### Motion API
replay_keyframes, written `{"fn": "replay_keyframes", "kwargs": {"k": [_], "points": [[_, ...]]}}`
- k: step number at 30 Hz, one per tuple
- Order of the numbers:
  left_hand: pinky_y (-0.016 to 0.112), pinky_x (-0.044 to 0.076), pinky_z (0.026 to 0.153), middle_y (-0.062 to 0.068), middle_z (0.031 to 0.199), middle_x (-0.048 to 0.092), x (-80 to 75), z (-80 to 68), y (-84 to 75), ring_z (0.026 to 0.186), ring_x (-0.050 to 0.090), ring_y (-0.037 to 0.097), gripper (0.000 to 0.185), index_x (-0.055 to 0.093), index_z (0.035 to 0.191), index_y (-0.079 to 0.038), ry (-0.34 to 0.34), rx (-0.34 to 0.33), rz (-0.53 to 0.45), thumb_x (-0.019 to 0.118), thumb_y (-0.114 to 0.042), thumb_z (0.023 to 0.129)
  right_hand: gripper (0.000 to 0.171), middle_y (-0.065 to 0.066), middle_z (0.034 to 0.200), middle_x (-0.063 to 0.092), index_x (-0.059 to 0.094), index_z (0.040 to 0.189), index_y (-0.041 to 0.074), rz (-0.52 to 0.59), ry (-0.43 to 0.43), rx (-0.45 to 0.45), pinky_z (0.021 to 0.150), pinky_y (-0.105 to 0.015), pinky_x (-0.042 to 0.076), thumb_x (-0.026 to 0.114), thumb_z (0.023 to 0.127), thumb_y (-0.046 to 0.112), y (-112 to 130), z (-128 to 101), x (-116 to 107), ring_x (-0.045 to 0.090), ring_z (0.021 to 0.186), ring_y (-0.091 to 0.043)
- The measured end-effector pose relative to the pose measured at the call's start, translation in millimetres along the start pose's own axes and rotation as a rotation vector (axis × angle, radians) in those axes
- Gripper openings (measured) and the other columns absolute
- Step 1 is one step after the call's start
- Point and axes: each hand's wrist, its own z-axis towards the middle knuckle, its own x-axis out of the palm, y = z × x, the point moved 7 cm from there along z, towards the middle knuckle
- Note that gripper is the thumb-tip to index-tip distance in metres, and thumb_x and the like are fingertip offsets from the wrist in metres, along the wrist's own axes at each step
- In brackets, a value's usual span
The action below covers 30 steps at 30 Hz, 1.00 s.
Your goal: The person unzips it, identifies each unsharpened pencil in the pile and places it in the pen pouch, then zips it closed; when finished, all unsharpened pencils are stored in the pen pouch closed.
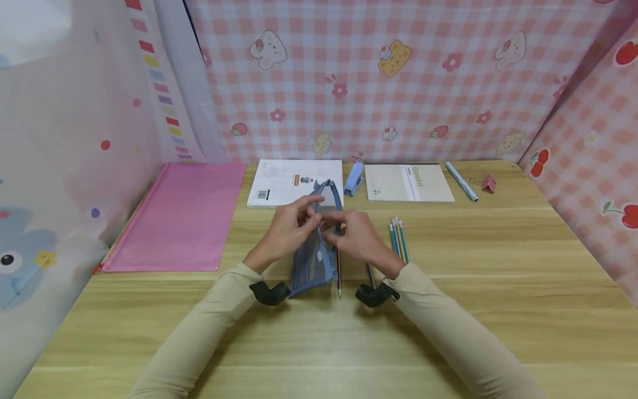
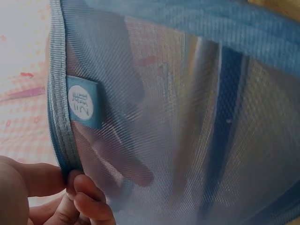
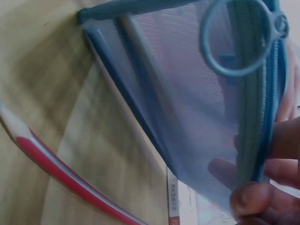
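A blue mesh zip pouch [image 1: 310,266] stands tilted on the table between both hands, its zip side parted. My left hand [image 1: 286,228] pinches one zip edge between thumb and fingers, below the small label [image 2: 84,102]. On the opposite zip edge my right hand [image 1: 360,237] has its grip, with some fingertips inside the mouth. A round pull ring [image 3: 204,44] hangs at the pouch's end. Long dark and pale strips show through the mesh; what they are is unclear. Beside the pouch lies a red-striped pencil [image 3: 70,174], and a dark pencil-like stick [image 1: 371,275] is partly hidden under the right wrist.
Several pencils [image 1: 399,239] lie right of the right hand. Along the back are a white book [image 1: 279,180], a lilac stapler [image 1: 354,179], a notepad [image 1: 389,183], a light-blue pen [image 1: 462,182] and a pink binder clip [image 1: 489,184]. A pink folder [image 1: 184,221] lies left.
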Motion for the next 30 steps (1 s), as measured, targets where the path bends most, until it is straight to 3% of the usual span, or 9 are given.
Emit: {"fn": "replay_keyframes", "kwargs": {"k": [1,4,8,11,14,20,25,30], "points": [[0.021,0.041,0.055,0.011,0.082,0.065,0.2,0.0,0.5,0.061,0.052,0.013,0.037,0.059,0.135,0.000,0.001,-0.001,0.000,0.058,-0.006,0.099,0.034,-0.012,0.105,0.078,0.071,0.125,0.008,0.008,-0.009,0.000,0.068,-0.025,0.057,0.069,0.091,0.008,0,0,-1,0.074,0.090,-0.022],[0.022,0.041,0.055,0.010,0.082,0.064,-0.5,-0.2,0.4,0.061,0.052,0.013,0.037,0.058,0.136,0.001,0.003,-0.001,0.006,0.057,-0.006,0.099,0.032,-0.013,0.104,0.078,0.071,0.125,0.007,0.053,-0.057,0.000,0.053,-0.021,0.047,0.067,0.093,0.007,0,-2,-11,0.067,0.063,-0.014],[0.022,0.042,0.055,0.008,0.082,0.063,-2.1,-0.3,0.2,0.062,0.052,0.011,0.037,0.059,0.136,-0.001,-0.001,-0.005,0.011,0.058,-0.006,0.099,0.027,-0.014,0.100,0.077,0.073,0.120,0.006,0.073,-0.130,0.016,0.042,-0.020,0.031,0.068,0.093,0.008,-5,-7,-34,0.040,0.040,-0.004],[0.021,0.043,0.056,0.007,0.082,0.063,-4.3,-0.4,-0.1,0.063,0.053,0.011,0.037,0.059,0.135,-0.002,-0.010,-0.005,0.011,0.058,-0.007,0.099,0.025,-0.015,0.100,0.077,0.073,0.118,0.007,0.061,-0.157,0.040,0.042,-0.020,0.031,0.069,0.093,0.009,-17,-12,-54,0.038,0.039,-0.002],[0.021,0.043,0.057,0.008,0.082,0.064,-6.2,-0.2,-0.8,0.064,0.054,0.012,0.037,0.060,0.135,-0.002,-0.013,0.003,0.014,0.058,-0.006,0.099,0.022,-0.016,0.099,0.076,0.074,0.115,0.007,0.022,-0.137,0.076,0.046,-0.021,0.038,0.069,0.093,0.010,-35,-22,-71,0.046,0.046,-0.003],[0.022,0.044,0.057,0.008,0.083,0.064,-7.9,-0.9,-1.6,0.064,0.055,0.013,0.036,0.059,0.135,-0.002,-0.007,0.004,0.013,0.057,-0.006,0.100,0.017,-0.011,0.092,0.076,0.075,0.107,0.003,-0.131,0.040,0.062,0.066,-0.019,0.050,0.071,0.091,0.006,-69,-44,-84,0.065,0.077,-0.009],[0.022,0.044,0.057,0.009,0.084,0.064,-8.5,-1.7,-0.6,0.064,0.055,0.012,0.036,0.059,0.135,-0.002,-0.006,-0.003,0.008,0.057,-0.006,0.100,0.004,-0.003,0.083,0.074,0.076,0.090,0.006,-0.196,0.160,0.079,0.060,-0.021,0.044,0.073,0.088,0.005,-86,-63,-82,0.057,0.067,-0.008],[0.021,0.044,0.057,0.008,0.084,0.064,-8.7,-2.6,0.5,0.064,0.055,0.013,0.036,0.059,0.136,-0.002,-0.003,-0.010,0.002,0.057,-0.006,0.099,0.010,0.000,0.076,0.071,0.074,0.080,0.011,-0.179,0.164,0.082,0.055,-0.021,0.042,0.075,0.085,0.003,-96,-75,-78,0.051,0.058,-0.007]]}}
